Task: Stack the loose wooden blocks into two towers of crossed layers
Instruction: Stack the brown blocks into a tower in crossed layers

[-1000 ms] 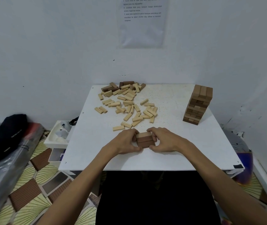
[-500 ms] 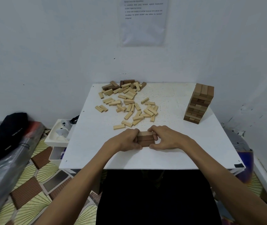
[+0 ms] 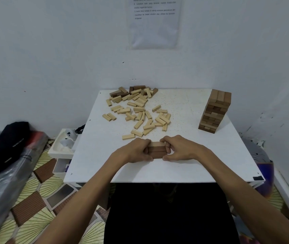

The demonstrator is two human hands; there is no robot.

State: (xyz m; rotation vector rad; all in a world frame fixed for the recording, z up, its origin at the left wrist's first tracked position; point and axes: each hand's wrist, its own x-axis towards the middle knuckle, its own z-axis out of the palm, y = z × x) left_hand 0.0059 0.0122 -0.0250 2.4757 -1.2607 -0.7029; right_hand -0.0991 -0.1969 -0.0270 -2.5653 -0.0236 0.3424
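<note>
Small stack (image 3: 156, 150): head view; brown wooden blocks lying side by side in a few low layers, with a paler block along the far top edge. It sits on the near middle of the white table (image 3: 175, 170), between both hands.
Left hand (image 3: 136, 150): fingers curled round the stack's left end, gripping it.
Right hand (image 3: 179, 149): fingers and thumb curled round the stack's right end, gripping it.
Loose blocks (image 3: 138, 110): mostly pale, a few dark brown at the back, scattered flat over the far left of the table; the nearest lies just beyond the left hand.
Tower (image 3: 215, 110): brown crossed layers, upright at the far right, three blocks across its top.
</note>
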